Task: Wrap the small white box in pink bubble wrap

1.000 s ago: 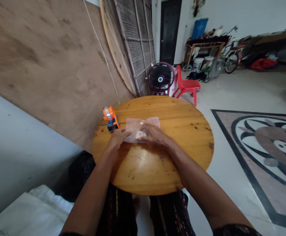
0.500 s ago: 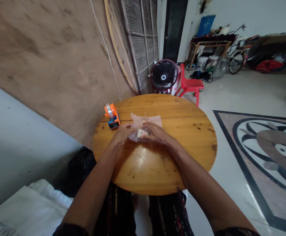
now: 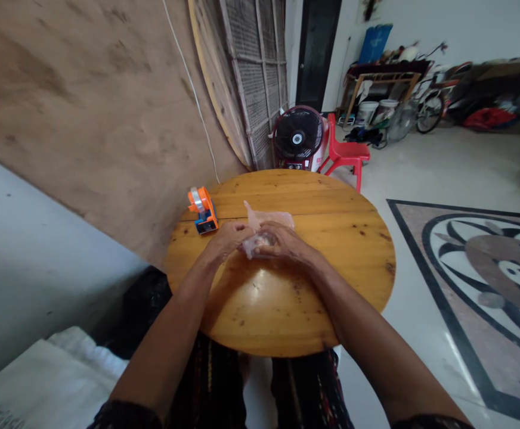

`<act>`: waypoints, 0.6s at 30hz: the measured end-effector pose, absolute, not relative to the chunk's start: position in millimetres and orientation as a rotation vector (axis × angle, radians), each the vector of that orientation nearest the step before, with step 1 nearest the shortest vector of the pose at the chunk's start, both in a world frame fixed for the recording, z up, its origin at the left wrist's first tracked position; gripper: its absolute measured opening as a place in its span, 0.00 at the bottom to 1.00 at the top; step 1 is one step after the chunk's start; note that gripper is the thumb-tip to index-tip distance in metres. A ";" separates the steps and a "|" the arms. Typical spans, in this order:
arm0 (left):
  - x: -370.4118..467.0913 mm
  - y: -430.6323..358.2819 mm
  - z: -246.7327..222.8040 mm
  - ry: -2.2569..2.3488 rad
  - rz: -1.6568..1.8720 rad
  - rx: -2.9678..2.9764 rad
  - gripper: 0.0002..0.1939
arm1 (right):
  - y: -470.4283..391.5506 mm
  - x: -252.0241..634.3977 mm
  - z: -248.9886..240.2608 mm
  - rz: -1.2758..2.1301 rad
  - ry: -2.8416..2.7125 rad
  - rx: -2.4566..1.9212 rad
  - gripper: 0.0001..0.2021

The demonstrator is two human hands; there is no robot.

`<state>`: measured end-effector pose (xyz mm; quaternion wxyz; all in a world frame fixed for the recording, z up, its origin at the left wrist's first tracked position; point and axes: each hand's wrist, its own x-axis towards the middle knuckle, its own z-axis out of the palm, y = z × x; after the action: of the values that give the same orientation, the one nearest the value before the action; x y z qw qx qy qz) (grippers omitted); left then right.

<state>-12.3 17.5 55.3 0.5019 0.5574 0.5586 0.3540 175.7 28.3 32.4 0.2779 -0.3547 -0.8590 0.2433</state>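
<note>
A sheet of thin pinkish, see-through plastic wrap (image 3: 282,219) lies crumpled near the middle of the round wooden table (image 3: 264,298). Folded inside it is a small whitish object (image 3: 264,239), seen blurred through the plastic. My left hand (image 3: 231,238) pinches the left edge of the wrap with closed fingers. From the right, my right hand (image 3: 282,240) curls over the wrapped object, fingers and thumb gripping it. An orange and blue tape dispenser (image 3: 205,210) stands at the table's left edge, beyond my left hand.
Behind the table are a fan (image 3: 297,137) and a red plastic chair (image 3: 349,150). A wall (image 3: 108,119) runs close along the left. White sacks (image 3: 54,369) and a black bag (image 3: 146,304) lie at the lower left.
My left hand has moved slightly right, bringing the wrap's left part over the small object, which showed more plainly before. My right hand has hardly moved.
</note>
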 end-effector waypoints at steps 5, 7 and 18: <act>-20.1 22.6 59.1 1.312 0.800 1.372 0.10 | 26.6 174.7 35.0 0.706 -2.275 -0.978 0.19; -21.5 23.8 56.9 1.308 0.807 1.400 0.11 | 25.4 174.5 35.5 0.736 -2.244 -1.027 0.19; -24.6 9.4 56.2 1.154 0.771 1.489 0.15 | 30.1 172.6 31.0 0.820 -2.199 -1.081 0.18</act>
<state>-24.6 9.4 56.2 0.5254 0.6223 0.4824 0.3224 172.6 30.1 31.0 0.2751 -0.4023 -0.8182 0.3051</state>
